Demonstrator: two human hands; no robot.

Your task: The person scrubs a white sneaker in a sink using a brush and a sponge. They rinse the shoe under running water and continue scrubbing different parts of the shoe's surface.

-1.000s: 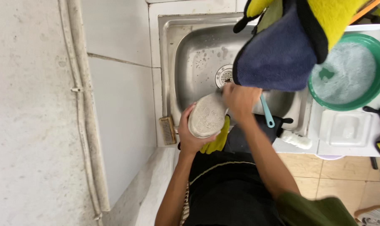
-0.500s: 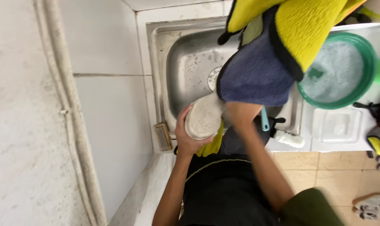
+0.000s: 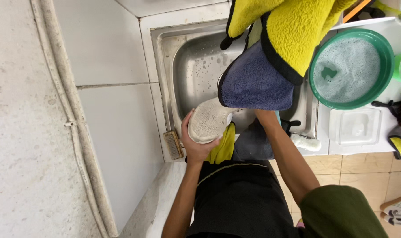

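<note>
A white shoe (image 3: 208, 125), pale sole up, is cupped from below by my left hand (image 3: 196, 147) at the near edge of a steel sink (image 3: 187, 66). My right forearm (image 3: 280, 150) reaches toward the shoe's far end. The hand itself is hidden behind a hanging blue cloth (image 3: 255, 83) and a yellow cloth (image 3: 293, 31) close to the camera. A yellow rag (image 3: 224, 147) and a dark grey cloth (image 3: 252, 143) lie over the sink's front rim under the shoe.
A small wooden scrub brush (image 3: 173, 144) lies on the sink's left rim, a white brush (image 3: 307, 142) on the right. A green basin (image 3: 383, 57) of soapy water and a clear plastic tray (image 3: 354, 127) sit on the counter. Sandals (image 3: 397, 209) lie on the tiled floor.
The view has shifted and the hanging cloths now cover my right hand, which earlier showed at the shoe's far end. My left hand keeps hold of the shoe.
</note>
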